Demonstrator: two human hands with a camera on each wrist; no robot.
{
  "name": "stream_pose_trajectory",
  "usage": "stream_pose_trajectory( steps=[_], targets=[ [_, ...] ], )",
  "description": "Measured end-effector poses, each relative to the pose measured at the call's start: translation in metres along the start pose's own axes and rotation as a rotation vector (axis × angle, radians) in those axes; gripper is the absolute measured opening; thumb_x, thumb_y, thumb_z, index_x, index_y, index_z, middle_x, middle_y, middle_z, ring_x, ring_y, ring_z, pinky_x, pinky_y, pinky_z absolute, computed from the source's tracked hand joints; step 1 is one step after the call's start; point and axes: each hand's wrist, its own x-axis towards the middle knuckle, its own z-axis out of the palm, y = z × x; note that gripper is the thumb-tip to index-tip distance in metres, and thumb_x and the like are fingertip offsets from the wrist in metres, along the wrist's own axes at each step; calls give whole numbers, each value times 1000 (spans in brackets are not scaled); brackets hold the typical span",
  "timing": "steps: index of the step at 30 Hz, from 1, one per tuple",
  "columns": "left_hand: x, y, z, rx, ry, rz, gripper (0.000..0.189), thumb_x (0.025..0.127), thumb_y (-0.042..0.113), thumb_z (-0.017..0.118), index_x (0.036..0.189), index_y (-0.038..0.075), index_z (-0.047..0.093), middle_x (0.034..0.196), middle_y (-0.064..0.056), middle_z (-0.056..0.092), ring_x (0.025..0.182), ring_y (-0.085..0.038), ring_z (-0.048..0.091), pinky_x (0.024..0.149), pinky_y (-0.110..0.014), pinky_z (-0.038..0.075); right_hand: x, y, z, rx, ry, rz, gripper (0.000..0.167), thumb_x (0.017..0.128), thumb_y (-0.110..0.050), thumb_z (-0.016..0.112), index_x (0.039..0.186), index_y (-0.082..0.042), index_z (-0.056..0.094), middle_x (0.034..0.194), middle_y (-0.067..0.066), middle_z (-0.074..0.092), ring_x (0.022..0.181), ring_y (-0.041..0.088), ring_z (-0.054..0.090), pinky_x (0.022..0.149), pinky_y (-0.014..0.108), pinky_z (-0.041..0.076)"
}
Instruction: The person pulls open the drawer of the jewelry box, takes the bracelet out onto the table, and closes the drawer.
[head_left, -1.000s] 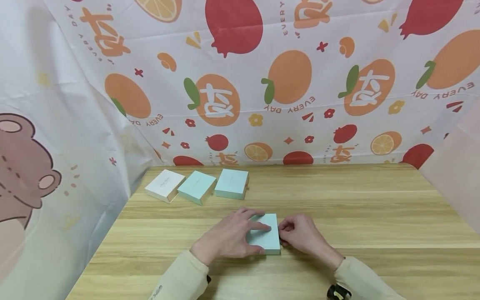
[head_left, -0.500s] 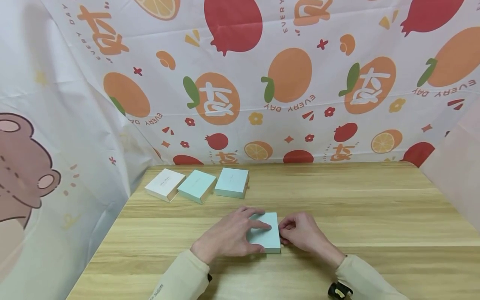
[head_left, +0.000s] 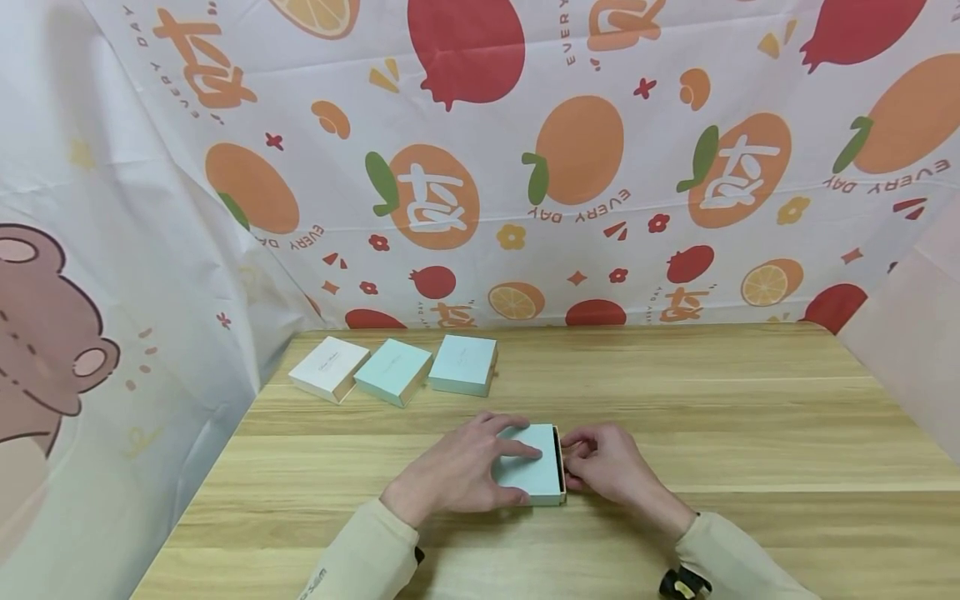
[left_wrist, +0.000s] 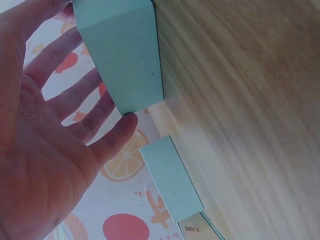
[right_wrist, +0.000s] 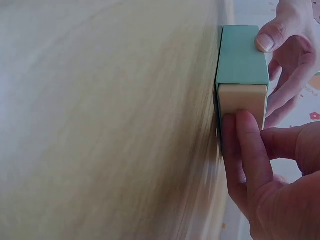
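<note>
Apparently, three boxes are lying out of the hands' way toward the table's [head_left: 750, 417] far left corner: a white box [head_left: 330, 368], a green box [head_left: 393, 371] touching or just beside it, then a blue box [head_left: 463, 363]. All three are lying flat, square and shallow, faint print showing on top. Further right, around the table's middle, the left hand [head_left: 459, 471] is gripping the mint box [head_left: 538, 478] with fingers spread apart, thumb pressing the near side and another finger bracing the far side, probably to stop it sliding. At its right end, the drawer [right_wrist: 243, 97] is standing slightly out, a dark slit showing behind its face. The right hand [head_left: 609, 472] is pinching there, fingertips close together; any tab between them is staying hidden. The mint box is looking like smooth, matt card with crisp edges; the drawer is showing plain cream sides.
</note>
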Motion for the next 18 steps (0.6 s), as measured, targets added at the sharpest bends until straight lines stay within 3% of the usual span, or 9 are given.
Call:
stream_pose_trajectory(
  steps=[5,18],
  targets=[
    [0,0,0,-6,-4,-7,48,83,51,77,129,36,72,151,1,55,139,-24,50,110,-44,49,-1,1,-1,-3,-6,-25,32,87,6,64,118,2,70,75,4,69,61,14,66,50,20,46],
    [-1,1,1,-14,2,-18,48,83,51,77,128,37,72,151,2,55,139,-24,49,110,-45,49,-4,0,-1,42,-14,-13,33,89,9,62,121,4,68,77,6,67,66,14,67,55,22,53]
  ],
)
